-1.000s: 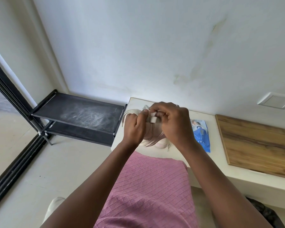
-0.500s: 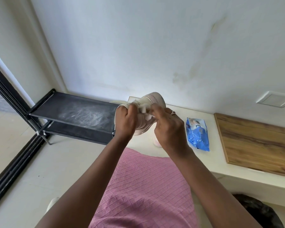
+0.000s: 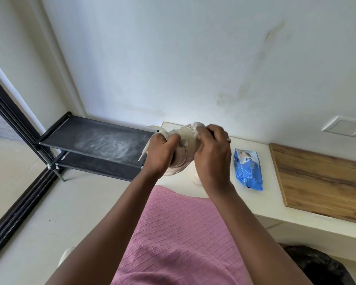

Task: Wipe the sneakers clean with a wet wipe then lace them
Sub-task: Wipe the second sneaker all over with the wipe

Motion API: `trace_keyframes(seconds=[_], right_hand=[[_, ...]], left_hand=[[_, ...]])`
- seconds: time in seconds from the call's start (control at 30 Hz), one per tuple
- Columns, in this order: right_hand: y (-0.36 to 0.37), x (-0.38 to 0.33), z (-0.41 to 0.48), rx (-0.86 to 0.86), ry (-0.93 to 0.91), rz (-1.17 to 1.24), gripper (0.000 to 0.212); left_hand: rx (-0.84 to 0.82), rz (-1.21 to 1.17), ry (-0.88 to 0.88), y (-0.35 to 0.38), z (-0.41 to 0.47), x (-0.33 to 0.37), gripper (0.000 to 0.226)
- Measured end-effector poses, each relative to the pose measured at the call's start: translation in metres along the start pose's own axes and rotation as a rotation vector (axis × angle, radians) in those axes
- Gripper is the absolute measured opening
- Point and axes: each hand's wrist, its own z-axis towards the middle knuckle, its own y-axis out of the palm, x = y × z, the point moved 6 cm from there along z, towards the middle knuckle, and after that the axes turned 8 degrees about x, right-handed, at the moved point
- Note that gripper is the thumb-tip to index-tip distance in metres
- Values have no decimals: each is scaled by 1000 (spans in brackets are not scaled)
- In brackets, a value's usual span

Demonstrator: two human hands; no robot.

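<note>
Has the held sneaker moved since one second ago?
Yes. The sneaker has moved up and left, away from the blue wipes packet, toward the counter's left edge.

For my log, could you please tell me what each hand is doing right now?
Left hand: grips the sneaker.
Right hand: holds a wet wipe against it.

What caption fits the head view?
Left hand holds a pale sneaker over the counter; right hand presses a wipe to it, blue pack alongside.

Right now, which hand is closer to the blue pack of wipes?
Right. The right hand, holding a wet wipe against the sneaker, is just left of the blue wipes pack, not touching it. The left hand grips the sneaker's other side, farther away.
</note>
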Motion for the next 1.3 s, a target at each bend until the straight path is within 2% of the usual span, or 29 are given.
trace_keyframes(seconds=[0.17,0.3,0.37,0.47,0.53,0.63,0.7,0.77,0.83,0.97,1.07,1.13,1.2,1.3], right_hand=[[9,11,31,-86,61,91,24],[-5,3,8,71,4,109,30],[-9,4,-8,156,46,136,30],[0,8,-26,182,149,235,23],[9,10,-37,142,198,269,22],[15,16,-37,115,264,282,24],[18,20,-26,89,313,287,25],[23,22,-17,50,330,305,26],[25,20,-12,11,308,342,29],[25,8,-17,-63,126,367,29],[22,7,-28,-120,-36,384,21],[21,12,-32,-153,-95,359,24],[26,19,-28,-188,-67,324,28],[35,18,-17,-191,47,291,25]], left_hand=[[-15,5,110,7,-3,6,27],[100,23,97,0,2,12,25],[137,-30,-3,-1,2,5,25],[201,-406,-398,0,1,-15,17],[164,-714,-592,7,1,-22,24],[-21,-905,-608,16,0,-14,44],[-192,-862,-595,25,-6,-10,66],[-286,-738,-572,31,-9,-12,85],[-333,-658,-553,34,-11,-14,90],[-359,-699,-610,33,-17,-19,69],[-273,-731,-607,30,-19,-30,46],[-208,-780,-604,29,-19,-37,33],[-133,-797,-590,26,-19,-39,25],[-60,-777,-551,27,-20,-39,27]])
